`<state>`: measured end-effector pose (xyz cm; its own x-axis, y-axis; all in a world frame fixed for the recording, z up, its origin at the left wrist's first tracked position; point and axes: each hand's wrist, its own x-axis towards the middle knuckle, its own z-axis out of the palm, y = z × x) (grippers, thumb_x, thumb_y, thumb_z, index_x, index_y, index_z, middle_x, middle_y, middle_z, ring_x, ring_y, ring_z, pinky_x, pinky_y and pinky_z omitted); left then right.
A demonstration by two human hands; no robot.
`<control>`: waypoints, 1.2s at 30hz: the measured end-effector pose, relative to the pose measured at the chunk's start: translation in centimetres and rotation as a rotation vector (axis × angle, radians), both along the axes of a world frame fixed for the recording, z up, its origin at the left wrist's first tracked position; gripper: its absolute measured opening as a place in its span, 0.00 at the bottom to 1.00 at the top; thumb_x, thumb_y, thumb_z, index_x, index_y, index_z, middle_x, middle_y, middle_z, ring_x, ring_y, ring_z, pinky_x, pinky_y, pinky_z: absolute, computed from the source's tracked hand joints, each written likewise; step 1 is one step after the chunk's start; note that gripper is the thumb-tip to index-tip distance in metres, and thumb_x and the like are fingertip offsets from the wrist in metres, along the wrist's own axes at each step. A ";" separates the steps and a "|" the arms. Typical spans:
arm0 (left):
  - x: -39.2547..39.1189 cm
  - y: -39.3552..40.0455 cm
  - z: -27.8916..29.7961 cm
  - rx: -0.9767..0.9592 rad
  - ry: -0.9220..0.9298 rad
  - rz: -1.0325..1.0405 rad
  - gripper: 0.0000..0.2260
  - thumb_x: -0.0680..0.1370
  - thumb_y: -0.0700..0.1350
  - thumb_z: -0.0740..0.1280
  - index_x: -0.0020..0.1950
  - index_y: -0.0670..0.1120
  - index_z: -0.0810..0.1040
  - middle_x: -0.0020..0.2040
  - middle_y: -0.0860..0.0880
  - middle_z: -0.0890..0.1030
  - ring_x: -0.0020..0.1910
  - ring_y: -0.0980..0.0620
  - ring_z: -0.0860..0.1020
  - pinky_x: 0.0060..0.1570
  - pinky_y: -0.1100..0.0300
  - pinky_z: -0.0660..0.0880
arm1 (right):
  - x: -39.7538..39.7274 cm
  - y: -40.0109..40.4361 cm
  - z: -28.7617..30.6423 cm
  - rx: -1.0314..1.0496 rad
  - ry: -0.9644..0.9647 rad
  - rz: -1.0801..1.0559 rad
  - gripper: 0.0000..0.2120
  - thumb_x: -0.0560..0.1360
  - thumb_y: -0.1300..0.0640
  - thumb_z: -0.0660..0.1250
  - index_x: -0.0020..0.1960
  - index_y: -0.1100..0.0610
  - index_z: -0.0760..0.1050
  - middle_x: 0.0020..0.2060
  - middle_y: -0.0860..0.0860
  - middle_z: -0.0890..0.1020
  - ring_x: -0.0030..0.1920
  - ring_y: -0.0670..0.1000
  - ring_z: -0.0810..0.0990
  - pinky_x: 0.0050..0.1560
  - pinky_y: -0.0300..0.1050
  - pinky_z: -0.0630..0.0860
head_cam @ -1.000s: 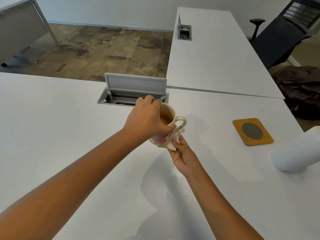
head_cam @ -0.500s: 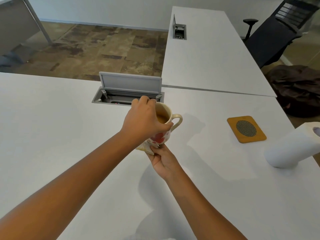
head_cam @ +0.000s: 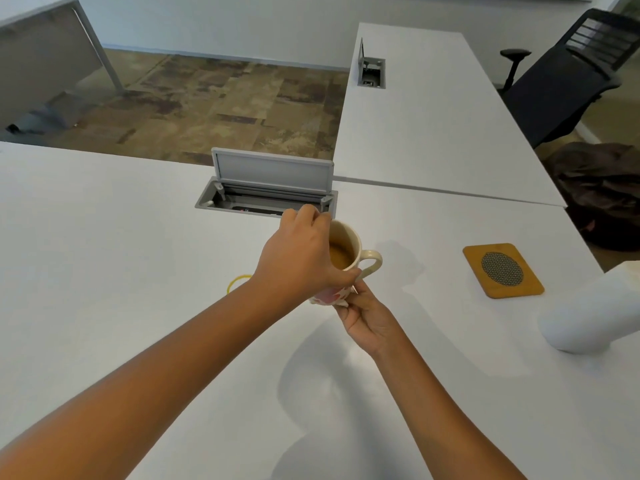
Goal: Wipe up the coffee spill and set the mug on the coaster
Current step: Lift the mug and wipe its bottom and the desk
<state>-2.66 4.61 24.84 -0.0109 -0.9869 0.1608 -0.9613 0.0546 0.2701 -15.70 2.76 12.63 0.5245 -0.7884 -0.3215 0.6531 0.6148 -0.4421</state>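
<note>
So the left hand (head_cam: 298, 258) is gripping the mug (head_cam: 348, 261) from above and from the side, fingers curled over the far rim and thumb wrapping the near wall. The mug is sitting tilted, not plumb: its mouth is leaning toward the camera and a bit right, so you're looking straight down at the coffee inside, and the long axis is running from the base at lower left up to the rim. The handle (head_cam: 372, 265) is sticking out to the right, pointing roughly at the coaster (head_cam: 502, 270).

The right hand (head_cam: 369, 318) is coming up from underneath, fingers bunched together and pinching a small white wad of paper towel (head_cam: 343, 301) against the mug's lower wall, right by the red-and-pink pattern. I honestly can't tell if the base is touching the desk (head_cam: 121, 258) or lifted just off it.

A thin yellowish coffee ring (head_cam: 232, 284) is lying on the desk just left of the left wrist. The coaster is lying flat, well apart from the mug on the right, and a paper towel roll (head_cam: 595, 317) is lying on its side near the right edge. An open cable box (head_cam: 266, 188) is sitting just behind the mug.
</note>
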 end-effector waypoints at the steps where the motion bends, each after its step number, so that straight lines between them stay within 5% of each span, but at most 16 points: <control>1: 0.0 -0.1 0.0 0.003 0.007 0.005 0.39 0.64 0.69 0.66 0.67 0.48 0.66 0.62 0.49 0.70 0.59 0.48 0.66 0.47 0.59 0.68 | -0.4 0.1 0.0 -0.011 -0.011 -0.002 0.16 0.70 0.67 0.65 0.55 0.56 0.82 0.55 0.56 0.83 0.57 0.54 0.81 0.49 0.46 0.80; 6: -0.3 -0.6 -0.1 -0.029 0.011 0.018 0.39 0.64 0.70 0.65 0.66 0.47 0.67 0.61 0.48 0.71 0.58 0.48 0.67 0.46 0.59 0.67 | -1.1 1.6 0.0 -0.010 -0.070 -0.073 0.17 0.76 0.69 0.59 0.61 0.58 0.77 0.59 0.57 0.80 0.61 0.57 0.78 0.52 0.48 0.80; 17: -0.6 -1.3 -1.1 -0.038 0.079 0.083 0.37 0.64 0.69 0.66 0.65 0.46 0.68 0.59 0.47 0.73 0.57 0.47 0.68 0.45 0.60 0.66 | -1.1 4.6 0.2 0.020 0.037 -0.084 0.22 0.72 0.70 0.62 0.65 0.58 0.71 0.60 0.57 0.80 0.59 0.56 0.79 0.56 0.47 0.78; 24: -2.0 -0.6 -0.9 -0.004 0.077 0.030 0.38 0.64 0.69 0.66 0.66 0.48 0.67 0.61 0.48 0.72 0.59 0.48 0.67 0.46 0.59 0.67 | -0.6 3.1 0.3 0.152 0.036 0.024 0.15 0.76 0.73 0.57 0.59 0.63 0.74 0.51 0.59 0.84 0.52 0.56 0.83 0.45 0.45 0.82; 36: -1.8 0.8 -1.2 0.048 0.033 -0.075 0.37 0.63 0.68 0.67 0.65 0.49 0.68 0.62 0.49 0.71 0.58 0.49 0.67 0.47 0.58 0.72 | -2.5 0.6 0.2 0.108 0.110 0.026 0.20 0.65 0.63 0.71 0.57 0.61 0.76 0.50 0.58 0.84 0.50 0.53 0.84 0.47 0.46 0.82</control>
<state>-4.42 5.38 23.67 -0.0806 -0.9901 0.1145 -0.9456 0.1123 0.3053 -18.16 3.38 12.87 0.5016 -0.7324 -0.4605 0.5876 0.6791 -0.4400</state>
